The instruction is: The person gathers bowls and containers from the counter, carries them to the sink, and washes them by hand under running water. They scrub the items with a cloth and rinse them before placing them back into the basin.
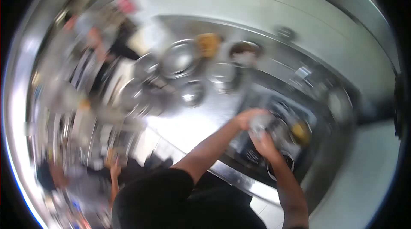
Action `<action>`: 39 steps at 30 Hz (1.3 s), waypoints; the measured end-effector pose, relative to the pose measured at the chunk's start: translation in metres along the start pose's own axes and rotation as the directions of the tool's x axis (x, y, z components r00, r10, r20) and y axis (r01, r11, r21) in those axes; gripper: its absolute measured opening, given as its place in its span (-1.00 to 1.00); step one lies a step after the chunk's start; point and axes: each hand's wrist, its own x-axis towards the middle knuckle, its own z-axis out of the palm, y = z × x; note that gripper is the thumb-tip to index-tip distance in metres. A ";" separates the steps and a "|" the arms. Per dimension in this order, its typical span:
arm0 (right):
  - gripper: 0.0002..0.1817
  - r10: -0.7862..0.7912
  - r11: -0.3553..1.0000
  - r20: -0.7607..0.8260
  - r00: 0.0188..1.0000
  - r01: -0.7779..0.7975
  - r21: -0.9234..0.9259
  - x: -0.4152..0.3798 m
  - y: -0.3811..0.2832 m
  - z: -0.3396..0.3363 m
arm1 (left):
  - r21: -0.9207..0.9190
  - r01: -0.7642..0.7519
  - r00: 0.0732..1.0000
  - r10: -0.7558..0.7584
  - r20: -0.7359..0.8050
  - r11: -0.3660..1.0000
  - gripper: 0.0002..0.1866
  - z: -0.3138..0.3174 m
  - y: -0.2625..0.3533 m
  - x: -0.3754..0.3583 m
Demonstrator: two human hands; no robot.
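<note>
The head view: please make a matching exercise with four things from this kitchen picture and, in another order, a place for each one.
Things:
1. left hand
2. right hand
3. metal bowls
4. sink

Places:
A. on the steel counter, beyond the arms
B. set into the counter, under both hands
C. on the far side of the pale blurred object
D. on the near side of that object, closer to the body

Right pairs: 1-C, 2-D, 3-A, 4-B. The picture is blurred, so the object in the hands cannot be named.
</note>
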 end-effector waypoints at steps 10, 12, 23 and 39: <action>-0.68 0.125 0.907 -0.245 0.961 -0.210 -0.364 0.036 0.034 -0.057 | -0.814 0.577 0.379 -0.906 0.187 0.074 -0.14 0.042 0.064 0.042; -0.64 0.246 0.965 -0.150 0.958 -0.256 -0.055 0.043 0.019 -0.055 | -0.820 0.566 0.382 -0.910 0.161 0.092 -0.16 0.049 0.053 0.040; -0.45 0.000 0.609 -0.431 0.903 -0.341 -0.716 -0.026 0.074 -0.330 | -0.934 0.318 0.457 -0.890 0.004 0.159 -0.08 0.025 0.009 0.117; -0.54 0.468 0.543 -0.308 0.828 0.005 0.840 0.134 -0.013 -0.092 | -0.522 0.644 0.290 -0.809 -0.511 0.560 -0.15 0.016 0.039 0.170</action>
